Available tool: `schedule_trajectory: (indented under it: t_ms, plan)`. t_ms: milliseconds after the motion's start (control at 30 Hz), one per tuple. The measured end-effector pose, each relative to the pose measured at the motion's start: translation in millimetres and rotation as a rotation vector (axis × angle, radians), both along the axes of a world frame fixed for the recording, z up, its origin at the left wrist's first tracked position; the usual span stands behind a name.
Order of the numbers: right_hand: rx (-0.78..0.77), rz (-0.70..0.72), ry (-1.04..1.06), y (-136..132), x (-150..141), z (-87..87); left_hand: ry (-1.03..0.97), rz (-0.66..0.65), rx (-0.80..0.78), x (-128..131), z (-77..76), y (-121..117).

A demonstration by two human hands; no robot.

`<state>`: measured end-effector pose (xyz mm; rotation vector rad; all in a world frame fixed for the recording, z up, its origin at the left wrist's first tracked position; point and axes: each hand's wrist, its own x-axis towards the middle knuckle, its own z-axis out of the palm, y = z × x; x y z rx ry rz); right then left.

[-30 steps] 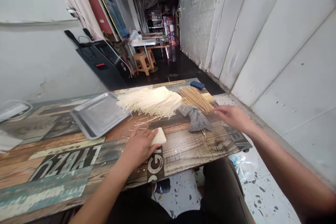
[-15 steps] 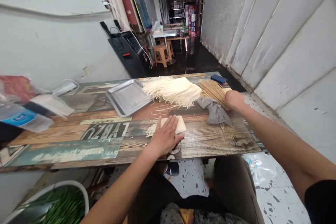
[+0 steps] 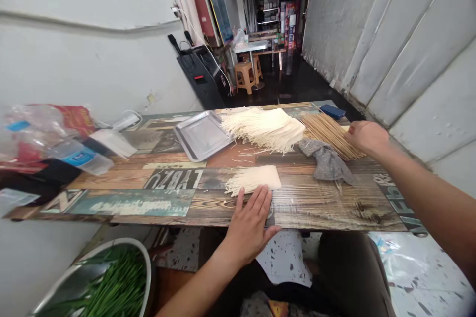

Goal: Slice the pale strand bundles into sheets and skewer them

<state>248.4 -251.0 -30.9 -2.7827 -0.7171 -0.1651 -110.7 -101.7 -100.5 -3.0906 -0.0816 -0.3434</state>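
My left hand (image 3: 253,220) lies flat with fingers stretched out at the near edge of the patterned wooden table (image 3: 320,203), just below a small pale sheet with shredded strips (image 3: 255,179). My right hand (image 3: 366,136) is curled closed over the end of a bundle of thin brown sticks (image 3: 329,131) at the far right of the table. A crumpled grey cloth (image 3: 327,164) lies between the two hands. A larger heap of pale shredded sheets (image 3: 267,128) sits beyond.
A metal tray (image 3: 203,133) stands left of the heap. A blue flat object (image 3: 332,111) lies at the far corner. Plastic bottle (image 3: 80,156), bags and a white box crowd the left end. A bowl of green stalks (image 3: 111,287) sits on the floor at lower left.
My left hand slid off the small pale sheet toward the near edge. My right hand reached out and closed on the brown sticks. The view swung left.
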Motion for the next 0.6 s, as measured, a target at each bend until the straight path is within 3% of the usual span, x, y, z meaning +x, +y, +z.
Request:
schedule_trajectory:
  t_ms: [133,200,267,333,400,467,600]
  plan:
    - [0.115,-0.074,-0.006,-13,-31,9.2,0.028,-0.021,-0.035,21,18.8,21]
    - [0.26,-0.04,0.096,-26,-58,2.8,-0.009,0.06,-0.015,33,27.6,46]
    - [0.666,0.117,0.478,-40,-92,-10.8,-0.058,0.246,0.043,41,32.8,80]
    - [0.903,0.186,0.809,-54,-131,-27.4,-0.047,0.458,0.124,42,33.8,116]
    - [0.934,0.187,1.066,-65,-168,-42.8,0.004,0.584,0.164,37,31.5,147]
    - [0.965,0.149,1.301,-75,-201,-55.6,0.057,0.623,0.164,27,28.0,169]
    - [0.965,0.11,1.575,-92,-240,-78.4,0.118,0.637,0.166,2,24.7,184]
